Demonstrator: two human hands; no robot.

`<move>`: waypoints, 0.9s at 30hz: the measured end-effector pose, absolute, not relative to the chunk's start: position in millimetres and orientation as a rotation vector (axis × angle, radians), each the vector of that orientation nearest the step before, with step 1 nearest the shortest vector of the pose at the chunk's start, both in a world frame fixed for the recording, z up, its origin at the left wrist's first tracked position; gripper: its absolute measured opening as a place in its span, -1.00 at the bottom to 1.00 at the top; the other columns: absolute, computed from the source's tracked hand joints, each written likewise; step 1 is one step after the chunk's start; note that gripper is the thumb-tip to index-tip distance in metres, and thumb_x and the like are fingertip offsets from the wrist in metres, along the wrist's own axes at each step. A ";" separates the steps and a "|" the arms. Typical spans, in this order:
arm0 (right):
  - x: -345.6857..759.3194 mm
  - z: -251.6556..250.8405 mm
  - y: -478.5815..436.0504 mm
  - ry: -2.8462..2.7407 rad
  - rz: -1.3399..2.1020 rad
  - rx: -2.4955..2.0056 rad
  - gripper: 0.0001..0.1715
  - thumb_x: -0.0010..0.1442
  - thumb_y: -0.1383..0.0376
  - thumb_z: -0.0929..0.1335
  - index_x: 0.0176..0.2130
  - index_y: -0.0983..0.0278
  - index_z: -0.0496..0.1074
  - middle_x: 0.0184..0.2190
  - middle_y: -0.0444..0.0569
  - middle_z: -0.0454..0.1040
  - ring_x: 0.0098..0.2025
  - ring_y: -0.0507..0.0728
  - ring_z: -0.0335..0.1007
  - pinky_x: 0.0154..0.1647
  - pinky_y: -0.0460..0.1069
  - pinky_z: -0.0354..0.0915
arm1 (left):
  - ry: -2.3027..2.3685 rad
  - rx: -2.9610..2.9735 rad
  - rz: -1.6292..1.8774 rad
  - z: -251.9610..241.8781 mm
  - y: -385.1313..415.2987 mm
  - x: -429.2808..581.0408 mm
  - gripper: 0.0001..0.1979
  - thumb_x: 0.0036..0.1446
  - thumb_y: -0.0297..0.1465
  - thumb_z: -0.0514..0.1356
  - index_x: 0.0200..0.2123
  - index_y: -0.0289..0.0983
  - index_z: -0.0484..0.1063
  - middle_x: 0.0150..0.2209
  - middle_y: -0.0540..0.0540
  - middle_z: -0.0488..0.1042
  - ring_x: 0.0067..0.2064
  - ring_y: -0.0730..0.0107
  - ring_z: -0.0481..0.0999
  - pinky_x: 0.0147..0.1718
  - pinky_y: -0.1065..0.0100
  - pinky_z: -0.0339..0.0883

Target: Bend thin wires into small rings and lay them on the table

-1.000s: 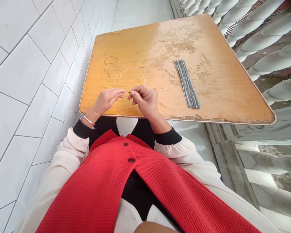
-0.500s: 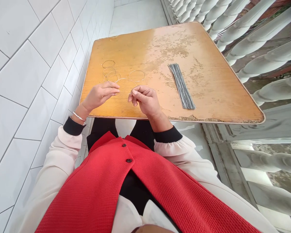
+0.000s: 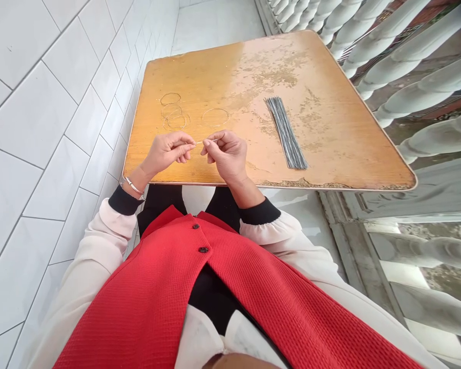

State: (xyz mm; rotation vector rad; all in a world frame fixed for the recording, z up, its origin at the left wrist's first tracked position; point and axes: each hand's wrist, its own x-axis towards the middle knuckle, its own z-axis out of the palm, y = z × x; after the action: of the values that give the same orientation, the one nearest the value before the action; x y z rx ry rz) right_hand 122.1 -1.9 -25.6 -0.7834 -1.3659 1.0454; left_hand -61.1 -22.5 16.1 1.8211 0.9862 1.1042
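Between my two hands runs a short visible stretch of thin pale wire [image 3: 199, 142] above the near left part of the table. My left hand [image 3: 172, 147] pinches it between thumb and fingertips. Close beside it, my right hand [image 3: 226, 152] is closed on the wire too, thumb against forefinger. The rest of this wire is hidden by the fingers. Just beyond my hands lie several thin wire rings: an overlapping group [image 3: 175, 121] on the left and a single ring [image 3: 215, 117] behind my right hand.
A bundle of straight grey wires [image 3: 286, 133] lies on the wooden table [image 3: 341, 128], right of my hands. The table's worn surface has peeling patches. A white tiled wall [image 3: 49, 128] rises at the left, and a white balustrade [image 3: 399, 82] borders the right.
My left hand has moved right and its fingers have closed on the wire. The hands are nearer each other, and the wide arc of wire seen earlier between them no longer shows.
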 end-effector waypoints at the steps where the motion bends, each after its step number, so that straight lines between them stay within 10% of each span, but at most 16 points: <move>1: 120.9 -26.6 -2.9 -1.371 1.010 -0.796 -0.41 0.01 -0.24 0.49 -0.41 0.19 0.39 -0.60 -0.21 0.44 -0.67 -0.08 0.16 -0.65 -0.11 0.15 | 0.993 1.790 1.095 15.1 -23.1 -58.2 -0.66 0.19 -0.08 0.32 -0.28 -0.27 0.50 -0.53 0.02 0.54 -0.50 0.54 0.52 -0.47 0.46 0.41; 12: 126.8 -25.3 -9.8 -1.622 0.911 -0.761 -0.43 0.17 -0.24 0.40 -0.40 0.19 0.40 -0.56 -0.17 0.48 -0.62 -0.05 0.27 -0.57 -0.07 0.22 | 1.019 1.711 0.930 22.6 -26.6 -53.5 -0.80 0.17 -0.30 0.33 -0.38 -0.31 0.48 -0.45 -0.06 0.59 -0.42 0.49 0.57 -0.38 0.41 0.44; 19: 131.5 -34.2 -15.6 -1.504 0.932 -0.806 -0.40 0.19 -0.27 0.36 -0.05 0.10 0.45 -0.48 -0.18 0.49 -0.61 0.00 0.27 -0.51 -0.02 0.32 | 1.265 2.042 1.196 2.8 -28.9 -55.7 -0.79 0.22 -0.31 0.24 -0.45 -0.22 0.51 -0.49 -0.01 0.51 -0.41 0.45 0.46 -0.34 0.35 0.32; 27: 126.4 -41.8 -12.9 -1.204 1.385 -0.840 -0.52 0.11 -0.13 0.48 -0.32 0.21 0.47 -0.37 -0.12 0.54 -0.60 -0.10 0.24 -0.62 -0.13 0.17 | 1.432 2.466 1.086 -24.7 -33.4 -54.2 -0.62 0.39 -0.19 0.04 -0.29 -0.22 0.60 -0.33 -0.15 0.60 -0.31 0.30 0.52 -0.28 0.30 0.24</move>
State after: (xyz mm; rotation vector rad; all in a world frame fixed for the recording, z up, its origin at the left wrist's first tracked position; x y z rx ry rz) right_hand 126.4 -12.9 -41.8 -0.8402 -1.2040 1.3851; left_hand -54.2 -33.4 -24.7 2.4657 1.4317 1.0859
